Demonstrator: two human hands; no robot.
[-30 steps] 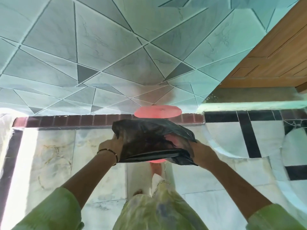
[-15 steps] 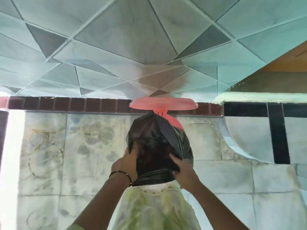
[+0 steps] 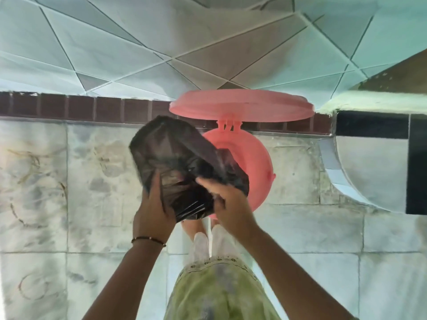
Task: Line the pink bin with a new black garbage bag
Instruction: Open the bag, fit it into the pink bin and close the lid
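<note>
From the head view, the only one there is, two hands work over one pink bin [image 3: 249, 158] that stands on the marble floor [image 3: 69, 181] against the foot of the tiled wall [image 3: 115, 42]. The bin's one round lid [image 3: 240, 105] is flipped up on its hinge, leaning back by the wall, beyond both hands.

One black garbage bag [image 3: 178, 162] is held bunched and crumpled above the bin's left half, covering much of the opening; the right part of the pink rim shows bare beyond the right hand. The bag is not yet spread over the rim.

The left hand [image 3: 153, 213] grips the bag's near-left side, thumb laid up across the plastic, the fingers closed behind it where I cannot see them. One thin beaded bracelet [image 3: 147, 239] circles that wrist. The right hand [image 3: 227, 199] lies just right of the left, fingers curled down onto the bag's near edge and clutching a fold of it.

Directly below the hands, nearer the person, two feet in pale trouser cuffs [image 3: 210, 241] stand on the floor, and one green patterned garment [image 3: 219, 289] hangs between the two bare forearms. A dark brick border [image 3: 80, 108] runs along the wall base, left of the lid.
</note>
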